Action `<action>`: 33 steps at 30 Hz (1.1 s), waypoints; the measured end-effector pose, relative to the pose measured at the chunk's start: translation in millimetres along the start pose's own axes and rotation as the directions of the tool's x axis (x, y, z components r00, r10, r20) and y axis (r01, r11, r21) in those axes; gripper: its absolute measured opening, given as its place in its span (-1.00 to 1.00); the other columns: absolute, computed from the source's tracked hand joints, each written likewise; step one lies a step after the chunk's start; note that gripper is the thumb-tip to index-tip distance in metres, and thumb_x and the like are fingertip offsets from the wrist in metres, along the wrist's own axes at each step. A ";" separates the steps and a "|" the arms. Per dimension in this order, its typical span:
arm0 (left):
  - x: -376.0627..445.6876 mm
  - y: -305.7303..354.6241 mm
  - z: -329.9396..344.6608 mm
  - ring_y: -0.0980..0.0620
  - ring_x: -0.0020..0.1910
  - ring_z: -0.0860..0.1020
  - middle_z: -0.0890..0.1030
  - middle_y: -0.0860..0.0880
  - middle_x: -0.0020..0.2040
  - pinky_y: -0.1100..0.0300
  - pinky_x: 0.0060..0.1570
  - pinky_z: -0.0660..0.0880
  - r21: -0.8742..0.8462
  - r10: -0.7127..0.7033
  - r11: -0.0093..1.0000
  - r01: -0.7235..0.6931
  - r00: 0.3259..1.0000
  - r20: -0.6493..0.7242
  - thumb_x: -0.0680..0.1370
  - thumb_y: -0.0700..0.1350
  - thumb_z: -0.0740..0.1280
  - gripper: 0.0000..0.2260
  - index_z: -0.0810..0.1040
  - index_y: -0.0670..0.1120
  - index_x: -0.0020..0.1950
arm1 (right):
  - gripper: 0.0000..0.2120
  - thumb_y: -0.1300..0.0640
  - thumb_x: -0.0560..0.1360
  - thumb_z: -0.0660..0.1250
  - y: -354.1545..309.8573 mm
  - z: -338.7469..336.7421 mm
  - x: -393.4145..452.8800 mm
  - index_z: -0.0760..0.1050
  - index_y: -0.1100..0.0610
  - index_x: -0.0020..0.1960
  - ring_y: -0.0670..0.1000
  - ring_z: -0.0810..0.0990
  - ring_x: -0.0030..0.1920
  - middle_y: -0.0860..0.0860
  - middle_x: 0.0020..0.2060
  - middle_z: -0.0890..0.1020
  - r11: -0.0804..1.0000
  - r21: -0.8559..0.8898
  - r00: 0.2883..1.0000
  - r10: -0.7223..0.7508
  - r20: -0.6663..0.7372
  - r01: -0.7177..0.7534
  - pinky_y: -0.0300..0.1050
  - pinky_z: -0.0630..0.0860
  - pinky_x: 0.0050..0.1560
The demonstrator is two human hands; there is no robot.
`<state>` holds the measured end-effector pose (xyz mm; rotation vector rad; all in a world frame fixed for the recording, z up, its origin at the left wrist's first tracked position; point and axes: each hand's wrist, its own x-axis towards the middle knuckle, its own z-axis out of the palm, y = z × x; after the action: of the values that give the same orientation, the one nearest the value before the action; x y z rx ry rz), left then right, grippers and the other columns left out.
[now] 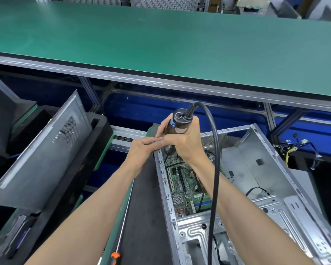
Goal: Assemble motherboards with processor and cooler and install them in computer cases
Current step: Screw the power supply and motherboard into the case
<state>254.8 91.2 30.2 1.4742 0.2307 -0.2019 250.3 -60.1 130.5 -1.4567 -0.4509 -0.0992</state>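
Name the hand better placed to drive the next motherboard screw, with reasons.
Right hand: it already grips the black corded electric screwdriver upright over the green motherboard. The left hand only steadies near its tip.

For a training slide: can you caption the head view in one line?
Right hand drives a corded electric screwdriver into the open computer case; left hand steadies its tip.

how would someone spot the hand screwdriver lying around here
Start at the open metal computer case at lower right and look at the dark mat along its left side. The manual screwdriver lies there: a long thin shaft ending in an orange-and-black handle at the bottom edge.
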 end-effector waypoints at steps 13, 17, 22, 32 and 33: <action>-0.5 0.4 2.5 0.07 -0.03 0.69 0.74 -0.10 -0.06 0.34 -0.05 0.53 -0.053 0.019 0.998 -0.019 1.000 0.006 0.46 -0.18 0.52 -0.88 0.77 -0.02 -0.03 | -0.84 0.45 0.16 0.29 4.4 -3.1 3.5 0.56 0.33 -0.29 0.00 0.56 -0.33 0.24 -0.34 0.61 1.000 0.008 1.000 -0.008 0.021 0.007 -0.19 0.49 -0.28; -0.8 0.7 1.6 0.04 0.03 0.69 0.74 -0.09 -0.03 0.28 0.05 0.54 -0.052 0.023 0.998 -0.022 1.000 0.017 0.45 -0.15 0.53 -0.87 0.77 0.00 -0.03 | -0.86 0.46 0.15 0.28 4.9 -3.0 3.0 0.54 0.34 -0.31 0.05 0.56 -0.33 0.28 -0.35 0.59 1.000 0.012 1.000 0.021 -0.001 -0.021 -0.14 0.51 -0.28; -2.2 2.7 3.8 0.25 -0.27 0.63 0.74 -0.01 -0.17 0.45 -0.25 0.49 -0.034 0.011 0.999 -0.012 1.000 -0.016 0.46 -0.18 0.52 -0.89 0.77 0.03 -0.09 | -0.83 0.48 0.16 0.27 0.9 0.8 2.0 0.55 0.36 -0.29 0.02 0.57 -0.33 0.26 -0.35 0.59 0.999 0.036 0.999 0.035 0.003 -0.035 -0.19 0.52 -0.26; -2.0 1.6 3.2 0.19 -0.21 0.65 0.74 -0.07 -0.13 0.42 -0.21 0.50 -0.031 0.016 0.999 -0.017 1.000 -0.020 0.47 -0.22 0.49 -0.89 0.77 -0.05 -0.06 | -0.84 0.46 0.18 0.30 2.4 4.3 2.2 0.56 0.29 -0.30 0.10 0.57 -0.34 0.25 -0.37 0.59 0.999 0.023 1.000 0.026 0.007 -0.026 -0.13 0.53 -0.28; -1.5 1.1 2.5 0.21 -0.23 0.64 0.74 -0.06 -0.13 0.44 -0.22 0.49 -0.023 0.019 1.000 -0.019 1.000 -0.020 0.46 -0.19 0.50 -0.89 0.77 -0.03 -0.05 | -0.84 0.46 0.18 0.30 2.8 3.3 2.5 0.55 0.28 -0.31 0.08 0.56 -0.35 0.23 -0.38 0.59 1.000 0.019 1.000 0.024 0.002 -0.024 -0.14 0.52 -0.28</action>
<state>253.8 88.8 31.8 1.4551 0.2339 -0.1690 252.8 -56.1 128.9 -1.4431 -0.4351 -0.0742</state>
